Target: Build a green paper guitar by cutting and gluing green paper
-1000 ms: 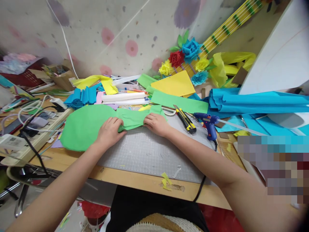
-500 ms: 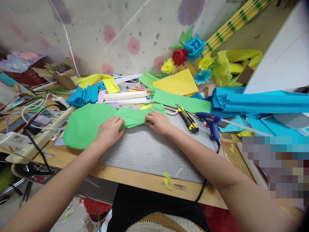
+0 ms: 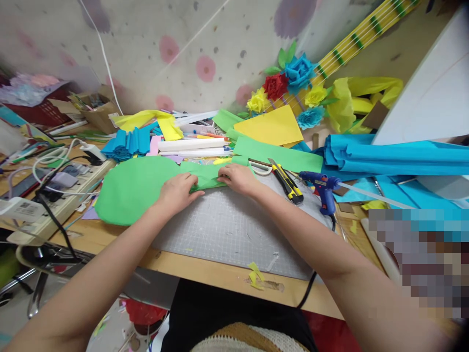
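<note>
A green paper-covered piece with a wide rounded body and a narrow neck lies across the grey cutting mat and the table. My left hand is on the neck close to the body, its fingers curled at the green paper and its thumb along the lower edge. Farther along the neck, my right hand pinches the green paper with bent fingers. The paper under the fingertips is partly hidden. To the right of my right hand lie a yellow and black utility knife and a blue glue gun.
Behind the mat are a green paper strip, a yellow sheet and white sticks. Blue crepe paper lies at the right. A power strip with cables runs along the left. Paper flowers rest against the wall.
My left hand has slid slightly right along the neck, and its thumb has moved away from the fingers. My right hand remains at nearly the same place on the neck.
</note>
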### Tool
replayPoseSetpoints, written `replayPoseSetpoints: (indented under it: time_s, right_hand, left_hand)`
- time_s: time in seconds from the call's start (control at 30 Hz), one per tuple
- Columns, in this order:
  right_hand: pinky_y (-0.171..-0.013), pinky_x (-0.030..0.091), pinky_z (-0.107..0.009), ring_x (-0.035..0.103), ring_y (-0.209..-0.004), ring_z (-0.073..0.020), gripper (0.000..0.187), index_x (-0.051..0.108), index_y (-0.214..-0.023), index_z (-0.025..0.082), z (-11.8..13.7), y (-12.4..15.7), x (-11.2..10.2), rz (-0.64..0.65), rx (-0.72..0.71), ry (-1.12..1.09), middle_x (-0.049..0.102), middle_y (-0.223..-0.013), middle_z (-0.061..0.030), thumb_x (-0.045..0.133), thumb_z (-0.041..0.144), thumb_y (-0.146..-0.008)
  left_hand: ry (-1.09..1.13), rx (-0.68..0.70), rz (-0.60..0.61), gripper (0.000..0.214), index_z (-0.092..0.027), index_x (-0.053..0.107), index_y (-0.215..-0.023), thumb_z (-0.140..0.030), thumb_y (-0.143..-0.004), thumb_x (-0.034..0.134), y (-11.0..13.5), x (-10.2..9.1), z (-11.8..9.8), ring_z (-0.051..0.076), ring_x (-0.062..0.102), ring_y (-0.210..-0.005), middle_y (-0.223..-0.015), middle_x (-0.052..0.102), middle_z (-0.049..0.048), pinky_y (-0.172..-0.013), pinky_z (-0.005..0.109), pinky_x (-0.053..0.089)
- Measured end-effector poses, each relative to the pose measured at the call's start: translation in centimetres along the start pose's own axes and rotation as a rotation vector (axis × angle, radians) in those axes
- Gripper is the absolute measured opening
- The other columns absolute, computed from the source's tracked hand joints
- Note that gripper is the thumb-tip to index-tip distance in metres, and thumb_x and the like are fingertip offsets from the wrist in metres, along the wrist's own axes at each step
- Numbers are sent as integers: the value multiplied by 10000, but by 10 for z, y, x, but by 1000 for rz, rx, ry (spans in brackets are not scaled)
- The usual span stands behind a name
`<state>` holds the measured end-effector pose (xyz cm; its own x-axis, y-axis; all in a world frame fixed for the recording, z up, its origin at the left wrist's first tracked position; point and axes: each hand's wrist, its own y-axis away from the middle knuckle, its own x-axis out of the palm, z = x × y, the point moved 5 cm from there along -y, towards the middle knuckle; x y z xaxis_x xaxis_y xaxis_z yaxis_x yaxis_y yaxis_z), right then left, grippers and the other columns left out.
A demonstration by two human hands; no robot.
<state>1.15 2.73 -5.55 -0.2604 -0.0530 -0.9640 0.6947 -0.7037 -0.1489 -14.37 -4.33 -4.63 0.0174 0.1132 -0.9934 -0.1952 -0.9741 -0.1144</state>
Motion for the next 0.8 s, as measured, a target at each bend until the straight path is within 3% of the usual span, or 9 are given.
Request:
replayPoseSetpoints:
  time_s: [0.33, 0.53, 0.8]
  right_hand:
    - [-561, 268, -243, 543, -775, -157, 139, 658, -836, 190, -4, -8, -4, 170, 153, -115, 665, -888, -39, 578, 304, -825]
    - [-546, 248, -245, 535, -744, -151, 149, 643, -906, 207, -2, -3, 0, 169, 159, -158, 662, -869, -28, 584, 314, -821]
    - [-554, 258, -252, 523, -764, -153, 157, 629, -835, 190, 0, -7, 6, 152, 115, -152, 654, -870, -32, 565, 334, -837]
  left_hand:
    - [293, 14, 188, 220, -204, 549, -757, -406, -830, 500, -28, 8, 11, 142, 510, -680, -766, 617, -2, -569, 252, 301]
    - [300, 40, 289, 261, -199, 558, -758, -451, -794, 501, -36, 8, 13, 142, 506, -656, -747, 616, -2, -569, 248, 294]
    - [293, 38, 375, 291, -196, 567, -776, -479, -763, 502, -45, 10, 17, 139, 507, -652, -747, 620, 2, -566, 240, 287]
